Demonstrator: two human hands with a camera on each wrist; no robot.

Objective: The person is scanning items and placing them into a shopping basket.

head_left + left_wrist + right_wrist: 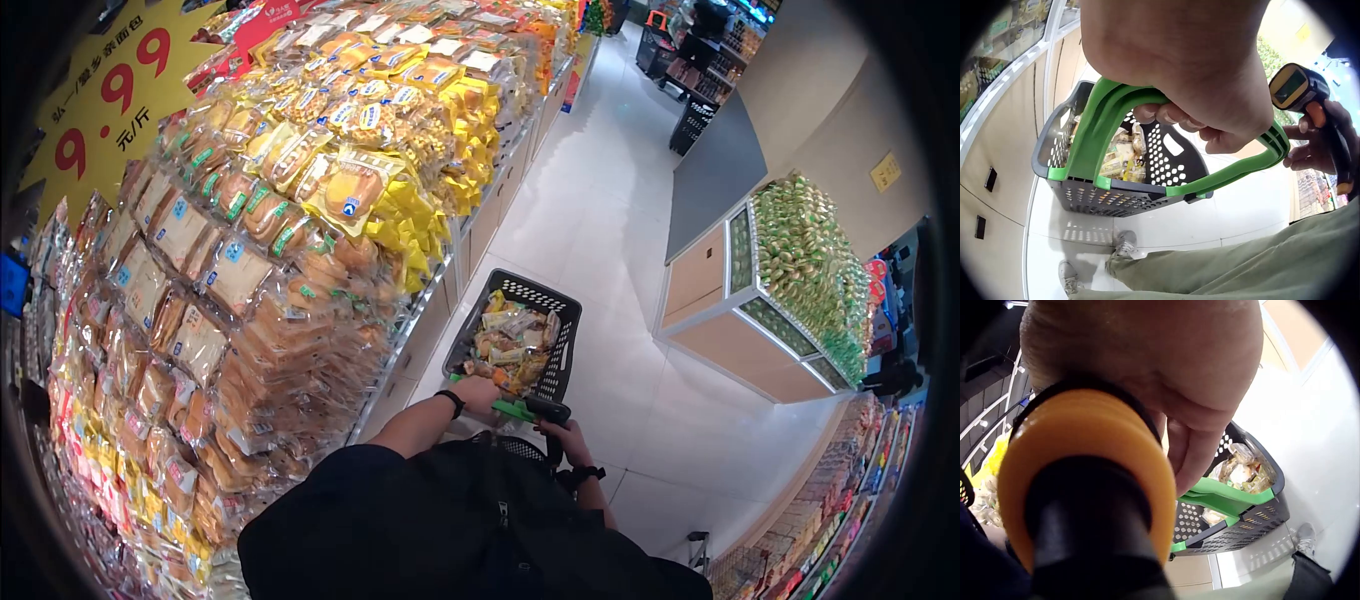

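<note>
We've got the shopping basket (520, 340) hanging in the aisle, just right of the bread shelf (250, 270) and above the tiled floor (620, 200). It's dark perforated plastic with green handles (1116, 119) and is loaded with packaged snacks (510, 340).

Handling, as we judge it: the shell is stiff, and the load is bulky but probably light, being bagged goods. The handles are the only sensible grab point; the perforated walls would flex and the contents are crushable. With both handle loops held together at mid-span the basket should hang level.

Left hand (1191, 69): fingers curled fully round the green handles at the top of the basket, carrying its weight. Closed grip, no slack visible.

Right hand (1147, 369): wrapped round the grip of a handheld scanner (1300, 87), orange and black, held just right of the basket handle. From the left wrist view the fingers are clamped on the scanner body with its screen facing up. It's not touching the basket.

The green-packaged display (800, 270) sits across the aisle, well apart from the basket.
</note>
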